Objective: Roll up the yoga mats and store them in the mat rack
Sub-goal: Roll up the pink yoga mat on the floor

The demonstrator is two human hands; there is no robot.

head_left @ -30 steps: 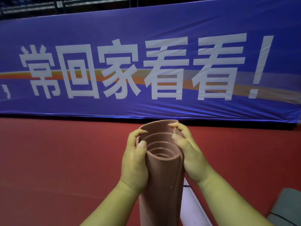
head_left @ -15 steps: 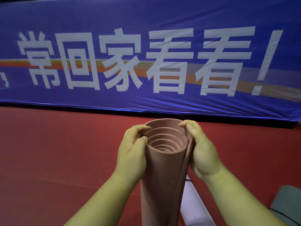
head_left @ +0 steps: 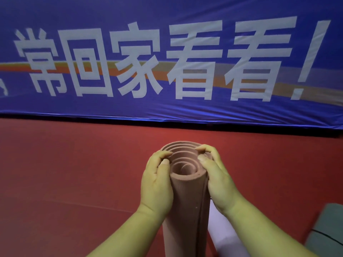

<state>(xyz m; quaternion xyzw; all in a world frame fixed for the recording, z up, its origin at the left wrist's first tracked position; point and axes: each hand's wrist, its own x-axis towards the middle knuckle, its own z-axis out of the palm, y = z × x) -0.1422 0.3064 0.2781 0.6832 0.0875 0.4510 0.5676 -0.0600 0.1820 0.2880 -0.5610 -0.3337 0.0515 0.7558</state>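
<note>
Both hands, left (head_left: 157,182) and right (head_left: 217,180), clamp upright mat (head_left: 187,204), tightening roll; next: carry to rack, unseen.

Half a second ago the outer flap of the pink mat (head_left: 187,201) gapes on its right side; now it lies closed against the roll, and our right hand (head_left: 217,179) shows its thumb pressed on the near right rim again. The coils, evenly ringed before, now crowd toward the near side of the opening. The blue banner (head_left: 167,15) sits higher and larger in our view, its top edge out of sight.
</note>
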